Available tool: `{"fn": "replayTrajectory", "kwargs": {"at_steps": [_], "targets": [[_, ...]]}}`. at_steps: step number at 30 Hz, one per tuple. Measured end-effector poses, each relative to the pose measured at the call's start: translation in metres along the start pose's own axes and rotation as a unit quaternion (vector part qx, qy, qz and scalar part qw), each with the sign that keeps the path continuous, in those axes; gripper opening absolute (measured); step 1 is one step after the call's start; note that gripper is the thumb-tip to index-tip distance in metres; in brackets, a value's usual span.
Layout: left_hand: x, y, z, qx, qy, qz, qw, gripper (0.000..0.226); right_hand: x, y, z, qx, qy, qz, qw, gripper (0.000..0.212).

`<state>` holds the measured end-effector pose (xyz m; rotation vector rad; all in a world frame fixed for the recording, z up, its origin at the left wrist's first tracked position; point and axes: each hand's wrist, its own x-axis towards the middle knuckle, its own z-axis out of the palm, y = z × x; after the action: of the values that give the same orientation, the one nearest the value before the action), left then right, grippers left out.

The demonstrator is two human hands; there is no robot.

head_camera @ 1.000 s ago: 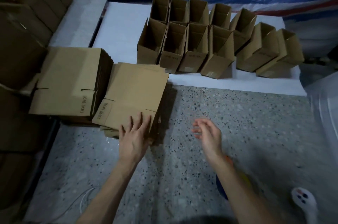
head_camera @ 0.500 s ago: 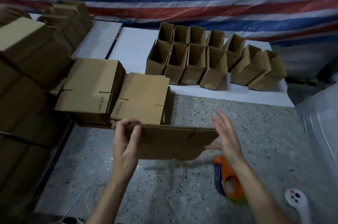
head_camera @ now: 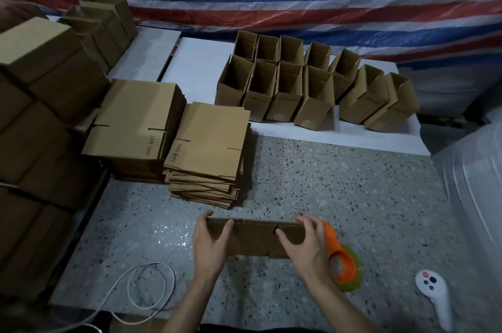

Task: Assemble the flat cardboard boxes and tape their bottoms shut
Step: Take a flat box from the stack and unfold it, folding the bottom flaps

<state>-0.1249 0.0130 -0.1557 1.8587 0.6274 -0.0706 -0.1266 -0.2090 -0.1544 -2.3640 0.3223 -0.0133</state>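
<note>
Both hands gripping flat box (head_camera: 255, 240) by its ends, left hand (head_camera: 210, 247) and right hand (head_camera: 305, 247) holding it low over speckled floor (head_camera: 339, 183) before me. I'm seeing orange tape dispenser (head_camera: 342, 259) lying partly hidden behind right wrist, stack of flat boxes (head_camera: 209, 153) sitting just beyond, white cable (head_camera: 148, 288) looping at left.

Both bare forearms reach forward from the lower edge, angled slightly toward each other. The left hand (head_camera: 210, 244) grips one end of a flat box (head_camera: 254, 240), thumb across the near face and fingers curled behind. The right hand (head_camera: 305, 247) grips the other end the same way, fingers hooked over the top edge.
</note>
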Motion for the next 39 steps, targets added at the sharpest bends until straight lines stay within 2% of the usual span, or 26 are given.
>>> {"fn": "replayTrajectory", "kwargs": {"at_steps": [5, 9, 13, 15, 17, 22, 25, 28, 30, 32, 35, 39], "targets": [[-0.001, 0.001, -0.003, 0.006, -0.007, -0.001, 1.0, 0.055, -0.001, -0.015, 0.006, -0.061, 0.021, 0.022, 0.998, 0.061], [-0.009, 0.006, -0.002, -0.022, -0.007, -0.016, 1.0, 0.045, 0.002, -0.024, 0.008, -0.027, 0.01, 0.034, 0.999, 0.075], [-0.022, 0.008, -0.005, -0.033, 0.015, -0.034, 0.999, 0.037, 0.004, -0.016, -0.005, 0.06, -0.064, -0.051, 0.995, 0.089], [-0.028, 0.009, -0.007, -0.041, 0.029, -0.031, 0.998, 0.034, 0.001, -0.002, -0.011, 0.07, -0.127, -0.125, 0.981, 0.099], [-0.033, 0.009, -0.007, -0.043, 0.041, -0.025, 0.998, 0.029, -0.002, 0.012, -0.017, 0.056, -0.174, -0.158, 0.97, 0.11], [-0.048, 0.008, 0.002, -0.01, 0.036, -0.032, 0.999, 0.008, -0.009, 0.033, -0.02, 0.058, -0.26, -0.104, 0.958, 0.123], [-0.049, 0.01, 0.003, -0.01, 0.017, -0.024, 1.0, 0.015, -0.011, 0.029, -0.021, 0.17, -0.278, -0.028, 0.945, 0.124], [-0.041, 0.01, 0.002, -0.067, -0.032, -0.069, 0.995, 0.012, -0.012, 0.028, -0.027, 0.316, -0.218, 0.053, 0.922, 0.109], [-0.037, 0.01, -0.001, -0.104, -0.076, -0.1, 0.987, 0.009, -0.009, 0.023, -0.025, 0.442, -0.144, 0.14, 0.874, 0.075], [-0.034, 0.008, -0.007, -0.125, -0.113, -0.124, 0.978, 0.007, -0.006, 0.018, -0.016, 0.478, -0.083, 0.216, 0.847, 0.039], [-0.031, 0.002, -0.015, -0.149, -0.162, -0.144, 0.965, 0.006, -0.008, 0.02, -0.009, 0.412, -0.024, 0.241, 0.878, 0.02], [-0.028, -0.014, -0.025, -0.172, -0.224, -0.168, 0.944, 0.015, -0.009, 0.024, -0.014, 0.347, -0.041, 0.219, 0.911, 0.016]]}}
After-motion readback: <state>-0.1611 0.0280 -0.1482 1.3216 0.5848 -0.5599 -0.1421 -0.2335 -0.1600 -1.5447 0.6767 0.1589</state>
